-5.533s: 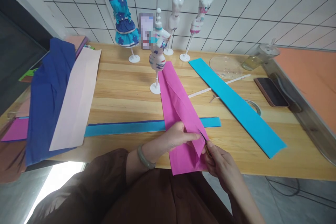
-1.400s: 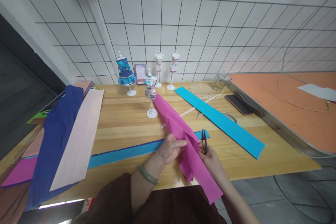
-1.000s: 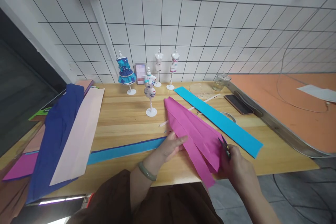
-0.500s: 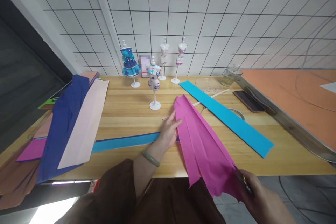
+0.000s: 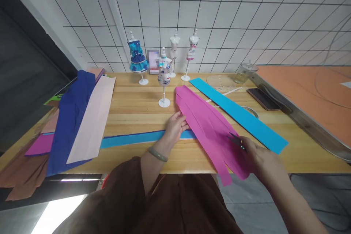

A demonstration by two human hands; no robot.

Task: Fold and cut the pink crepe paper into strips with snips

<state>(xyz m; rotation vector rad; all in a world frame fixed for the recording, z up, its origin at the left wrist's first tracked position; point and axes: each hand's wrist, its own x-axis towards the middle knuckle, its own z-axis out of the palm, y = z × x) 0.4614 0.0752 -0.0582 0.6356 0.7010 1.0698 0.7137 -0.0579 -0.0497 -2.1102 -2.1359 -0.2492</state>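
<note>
Pressing flat, fingers extended, the left hand [image 5: 175, 126] rests on the near-left edge of the magenta paper [image 5: 211, 128] — sheet lies diagonally across the wooden table [image 5: 131, 106], its slit end overhanging the front edge. Right hand [image 5: 260, 157] is closed around small scissors [image 5: 236, 141], blades on the paper. A turquoise strip [image 5: 241, 117] lies just beside; a small mannequin [image 5: 163, 76] stands behind.

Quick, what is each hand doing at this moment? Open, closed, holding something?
Left hand: open, fingers resting flat on the edge of the magenta paper.
Right hand: closed around small scissors, over the magenta paper.
</note>
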